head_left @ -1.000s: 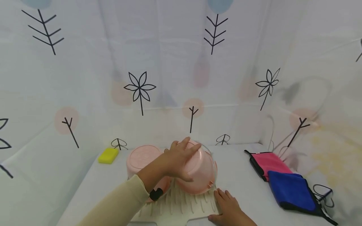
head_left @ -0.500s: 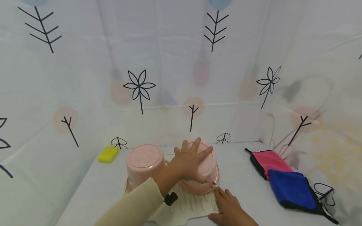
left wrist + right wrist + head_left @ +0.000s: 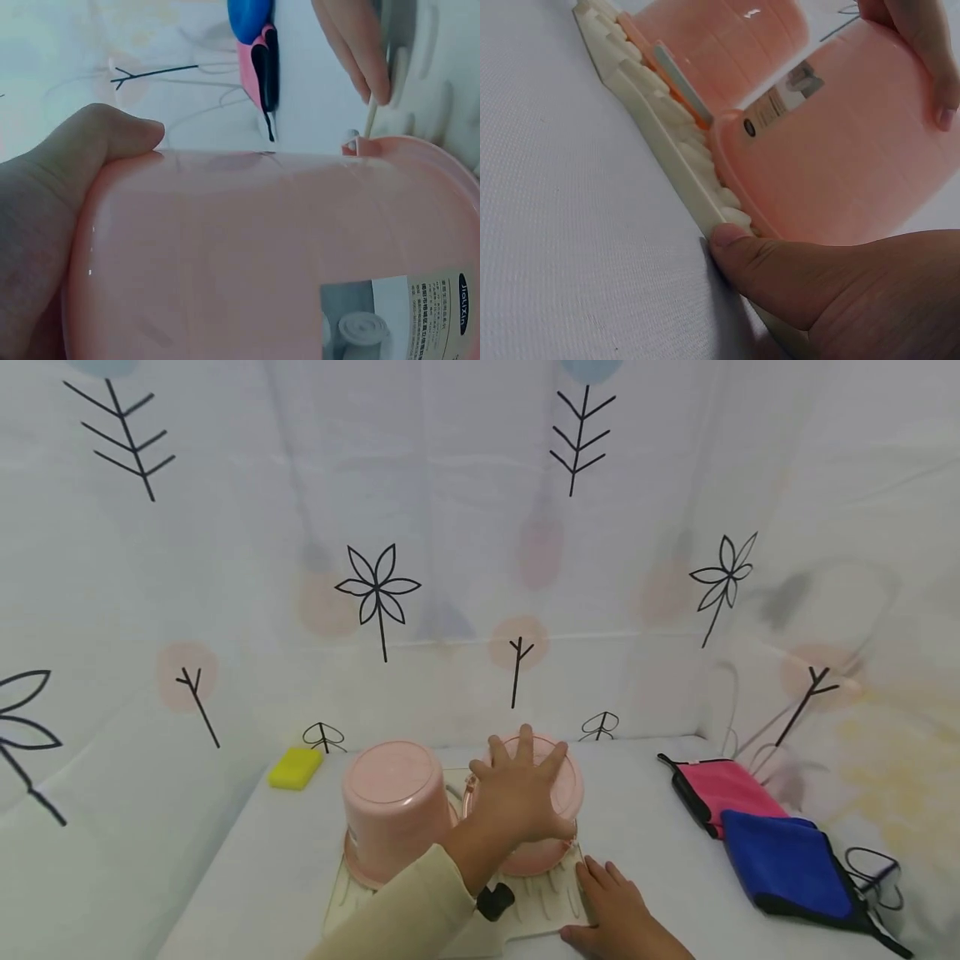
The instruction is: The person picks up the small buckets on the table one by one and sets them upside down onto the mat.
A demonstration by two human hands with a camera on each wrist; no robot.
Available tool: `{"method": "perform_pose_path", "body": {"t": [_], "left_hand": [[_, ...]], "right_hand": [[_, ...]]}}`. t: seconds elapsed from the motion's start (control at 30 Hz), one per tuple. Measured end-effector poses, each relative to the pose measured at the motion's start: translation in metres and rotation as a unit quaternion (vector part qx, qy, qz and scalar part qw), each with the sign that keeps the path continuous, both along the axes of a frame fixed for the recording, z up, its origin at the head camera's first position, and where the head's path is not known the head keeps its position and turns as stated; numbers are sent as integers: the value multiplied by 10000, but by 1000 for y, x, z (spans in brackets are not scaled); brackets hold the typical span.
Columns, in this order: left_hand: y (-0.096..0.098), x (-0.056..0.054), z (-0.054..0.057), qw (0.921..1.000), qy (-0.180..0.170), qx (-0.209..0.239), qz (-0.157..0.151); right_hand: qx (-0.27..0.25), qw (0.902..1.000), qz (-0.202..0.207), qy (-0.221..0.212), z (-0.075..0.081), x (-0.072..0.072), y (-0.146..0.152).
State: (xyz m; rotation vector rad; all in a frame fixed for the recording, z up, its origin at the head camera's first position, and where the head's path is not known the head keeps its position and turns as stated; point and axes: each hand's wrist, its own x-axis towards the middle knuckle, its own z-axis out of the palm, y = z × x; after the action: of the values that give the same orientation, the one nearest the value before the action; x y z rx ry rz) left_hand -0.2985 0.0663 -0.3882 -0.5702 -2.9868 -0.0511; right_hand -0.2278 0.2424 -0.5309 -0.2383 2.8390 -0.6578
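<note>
Two pink plastic buckets stand upside down on a cream ribbed drying tray [image 3: 546, 906]. My left hand [image 3: 517, 793] grips the base of the right bucket [image 3: 572, 789] from above, fingers spread over it. In the left wrist view the thumb [image 3: 131, 135] bends over the base edge, and a printed label [image 3: 397, 319] shows on the side. To its left stands the other bucket [image 3: 393, 802]. My right hand [image 3: 618, 906] rests at the tray's front right corner, its thumb [image 3: 735, 244] pressing the tray edge in the right wrist view.
A yellow sponge [image 3: 296, 768] lies at the table's back left. On the right, a pink cloth mitt [image 3: 729, 789] and a blue one [image 3: 787, 864] with black edging overlap. A printed curtain [image 3: 450, 510] hangs behind the white table [image 3: 255, 860].
The right bucket has gone from tilted to standing base up and has turned, its handle fitting now showing at the left. My left hand moved right with it. The right hand stays at the tray.
</note>
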Motion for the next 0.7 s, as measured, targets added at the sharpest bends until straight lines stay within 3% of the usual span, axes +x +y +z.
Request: {"method": "perform_pose_path", "body": {"t": [0.2,0.37,0.7], "left_hand": [[-2,-7,0,9995,-157,107,264],[-5,-15,-1,9989,-373,221,182],[-7,-30,-3,9978,-464,422,192]], "right_hand": [[15,9998,-125,-157,2,-1,-1],[-12,9995,-170,-255,3,-1,-2],[-23,9998,-121,-165,8,1,-3]]}}
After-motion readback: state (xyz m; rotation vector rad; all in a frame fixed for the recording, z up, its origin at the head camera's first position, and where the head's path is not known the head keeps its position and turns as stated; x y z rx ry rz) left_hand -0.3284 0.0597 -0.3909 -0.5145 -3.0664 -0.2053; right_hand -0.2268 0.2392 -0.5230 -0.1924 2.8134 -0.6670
